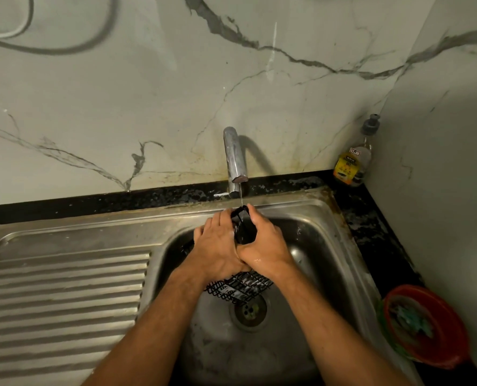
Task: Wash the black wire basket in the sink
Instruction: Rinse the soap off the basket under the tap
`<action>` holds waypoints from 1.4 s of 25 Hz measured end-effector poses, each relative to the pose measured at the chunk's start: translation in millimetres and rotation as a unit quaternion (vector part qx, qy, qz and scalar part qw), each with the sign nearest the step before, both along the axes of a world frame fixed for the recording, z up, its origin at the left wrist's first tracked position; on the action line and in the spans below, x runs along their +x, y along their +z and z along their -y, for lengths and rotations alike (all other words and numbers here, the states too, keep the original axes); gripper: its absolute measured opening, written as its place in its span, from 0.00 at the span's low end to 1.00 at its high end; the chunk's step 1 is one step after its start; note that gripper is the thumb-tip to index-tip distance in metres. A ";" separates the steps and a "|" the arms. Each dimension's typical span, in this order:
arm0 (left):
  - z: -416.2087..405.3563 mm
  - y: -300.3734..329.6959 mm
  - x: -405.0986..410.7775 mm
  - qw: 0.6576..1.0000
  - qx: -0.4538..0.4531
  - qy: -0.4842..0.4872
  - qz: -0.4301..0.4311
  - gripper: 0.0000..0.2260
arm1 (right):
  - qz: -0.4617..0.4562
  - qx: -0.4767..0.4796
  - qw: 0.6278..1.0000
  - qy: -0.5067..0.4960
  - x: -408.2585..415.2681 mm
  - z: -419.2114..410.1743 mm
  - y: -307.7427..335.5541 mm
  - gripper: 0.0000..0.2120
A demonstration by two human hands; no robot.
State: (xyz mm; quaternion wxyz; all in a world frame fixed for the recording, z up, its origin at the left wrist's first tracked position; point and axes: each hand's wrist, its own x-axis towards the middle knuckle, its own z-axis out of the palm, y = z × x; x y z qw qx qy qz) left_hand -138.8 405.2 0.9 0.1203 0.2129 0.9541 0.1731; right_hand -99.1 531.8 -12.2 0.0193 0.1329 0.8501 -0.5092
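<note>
The black wire basket (238,288) is held over the steel sink (309,218), its mesh end showing below my wrists and its upper end (242,227) between my hands. My left hand (217,243) grips the basket's left side with fingers curled round it. My right hand (262,240) grips the right side, thumb over the top. A thin stream of water falls from the chrome tap (234,157) onto the basket's upper end. Most of the basket's middle is hidden behind my hands.
A ribbed steel draining board (61,302) lies left of the basin. The drain (249,310) sits below the basket. A dish-soap bottle (352,160) stands in the back right corner. A red bowl (426,327) holding a green scrubber sits on the black counter at the right.
</note>
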 end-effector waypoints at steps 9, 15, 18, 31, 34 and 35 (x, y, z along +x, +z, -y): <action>29.4 -10.1 16.2 0.977 0.174 0.104 0.060 0.46 | -0.059 0.021 0.991 0.117 -0.1 -9.2 17.4 0.27; 43.5 -22.7 14.7 0.948 0.258 0.156 0.103 0.39 | -0.048 0.122 0.974 0.183 1.2 -9.8 5.5 0.30; 49.4 -23.6 17.9 0.938 0.281 0.165 0.118 0.40 | 0.029 0.118 0.984 0.130 0.2 -17.8 2.8 0.30; 59.4 -25.7 18.6 0.921 0.320 0.193 0.112 0.42 | -0.026 0.122 0.972 0.202 -12.1 -14.4 4.0 0.25; 64.6 -27.1 18.2 0.920 0.319 0.192 0.120 0.42 | 0.081 0.105 0.982 0.131 -15.6 -34.3 0.5 0.26; 63.6 -26.7 18.3 0.923 0.312 0.188 0.120 0.42 | 0.046 0.098 0.981 0.159 -11.3 -23.1 3.6 0.26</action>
